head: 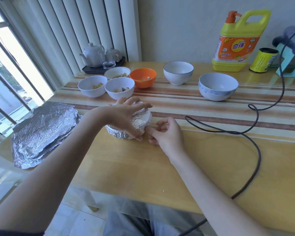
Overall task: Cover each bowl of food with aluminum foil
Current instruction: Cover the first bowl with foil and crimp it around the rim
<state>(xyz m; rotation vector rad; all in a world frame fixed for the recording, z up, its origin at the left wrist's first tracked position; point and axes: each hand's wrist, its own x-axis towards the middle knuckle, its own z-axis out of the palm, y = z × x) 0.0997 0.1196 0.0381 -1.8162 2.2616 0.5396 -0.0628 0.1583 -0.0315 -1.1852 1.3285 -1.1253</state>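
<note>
A foil-wrapped bowl (141, 119) sits on the wooden table (143, 167) in front of me. My left hand (124, 116) spreads over its top and near side, pressing the foil. My right hand (165, 133) touches the bowl's right lower edge, fingers curled and pinching the foil there. A stack of crumpled foil sheets (41, 132) lies at the left. Behind stand uncovered bowls: white bowls with food (92, 86) (119, 87) (117, 73), an orange bowl (142, 80), a white bowl (178, 72) and a blue-patterned bowl (218, 86).
A dark cable (255, 150) loops across the right side of the table. A yellow detergent bottle (237, 41), a yellow can (262, 60) and a teal stand (289, 63) stand at the back right. A tea set tray (102, 60) is at the back left.
</note>
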